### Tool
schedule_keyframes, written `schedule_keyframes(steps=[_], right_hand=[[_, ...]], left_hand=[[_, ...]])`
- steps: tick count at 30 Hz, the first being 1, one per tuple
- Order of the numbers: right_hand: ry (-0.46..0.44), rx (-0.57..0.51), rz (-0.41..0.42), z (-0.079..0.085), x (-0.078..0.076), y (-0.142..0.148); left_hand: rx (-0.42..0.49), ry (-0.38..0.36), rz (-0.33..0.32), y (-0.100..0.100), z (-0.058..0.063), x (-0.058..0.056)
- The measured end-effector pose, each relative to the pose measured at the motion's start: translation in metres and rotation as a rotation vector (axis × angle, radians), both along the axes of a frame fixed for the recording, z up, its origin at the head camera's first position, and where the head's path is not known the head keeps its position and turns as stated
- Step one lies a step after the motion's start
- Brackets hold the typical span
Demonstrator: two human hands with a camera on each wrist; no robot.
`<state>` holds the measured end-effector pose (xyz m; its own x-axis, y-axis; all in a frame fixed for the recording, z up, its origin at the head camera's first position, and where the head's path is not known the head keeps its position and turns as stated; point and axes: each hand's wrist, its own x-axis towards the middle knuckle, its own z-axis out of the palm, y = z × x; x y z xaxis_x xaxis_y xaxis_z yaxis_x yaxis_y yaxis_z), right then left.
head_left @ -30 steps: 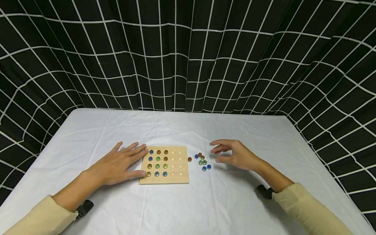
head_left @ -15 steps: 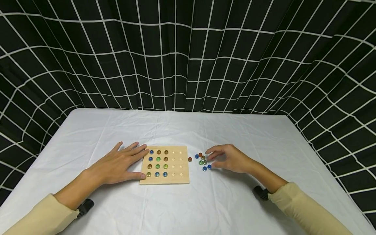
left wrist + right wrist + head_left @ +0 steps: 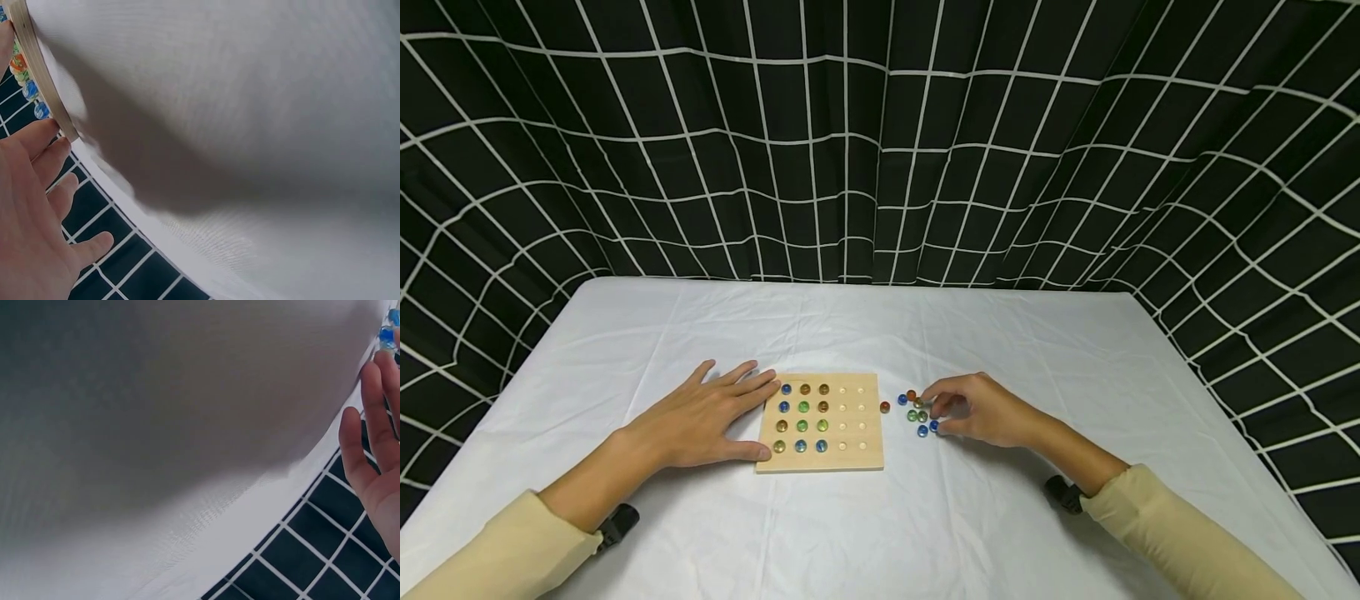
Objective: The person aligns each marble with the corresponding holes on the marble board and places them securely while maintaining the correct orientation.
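My left hand (image 3: 703,421) lies spread at the left side of a pale wooden board (image 3: 850,460), its index fingertip and thumb touching the board's left edge. Glass marbles such as a green marble (image 3: 803,407) fill the board's three left columns; the two right columns show bare dimples. Over a loose cluster of marbles right of the board is my right hand (image 3: 988,412). Its thumb tip is at a blue marble (image 3: 934,426), and its index fingertip is beside an amber marble (image 3: 918,402). Thumb and index finger stand apart. The right wrist view shows another blue marble (image 3: 387,335) near the fingers.
A lone red marble (image 3: 884,407) lies between the board and the cluster. More loose marbles there include an orange marble (image 3: 912,395) and a second blue marble (image 3: 922,431). White cloth (image 3: 865,533) covers the table, and a black gridded curtain (image 3: 850,167) surrounds it.
My right hand has moved left and slightly down, from beside the cluster to its right edge, with thumb and fingers now at the marbles. My left hand and the board have hardly moved.
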<state>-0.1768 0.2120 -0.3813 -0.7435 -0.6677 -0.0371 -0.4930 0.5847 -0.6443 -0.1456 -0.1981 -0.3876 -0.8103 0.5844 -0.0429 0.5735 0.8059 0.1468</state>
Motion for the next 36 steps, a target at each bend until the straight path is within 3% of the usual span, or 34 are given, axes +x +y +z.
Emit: schedule_keyframes(steps=[16, 29, 36], right_hand=[[0.013, 0.025, 0.022, 0.002, 0.001, -0.004], [0.056, -0.084, 0.046, 0.017, 0.004, -0.024], [0.001, -0.129, 0.063, 0.017, 0.004, -0.046]], left_hand=[[0.009, 0.007, -0.01, -0.001, -0.001, 0.0], [0.0, 0.034, -0.023, -0.002, -0.002, -0.001], [-0.003, 0.039, -0.027, -0.003, -0.004, -0.001]])
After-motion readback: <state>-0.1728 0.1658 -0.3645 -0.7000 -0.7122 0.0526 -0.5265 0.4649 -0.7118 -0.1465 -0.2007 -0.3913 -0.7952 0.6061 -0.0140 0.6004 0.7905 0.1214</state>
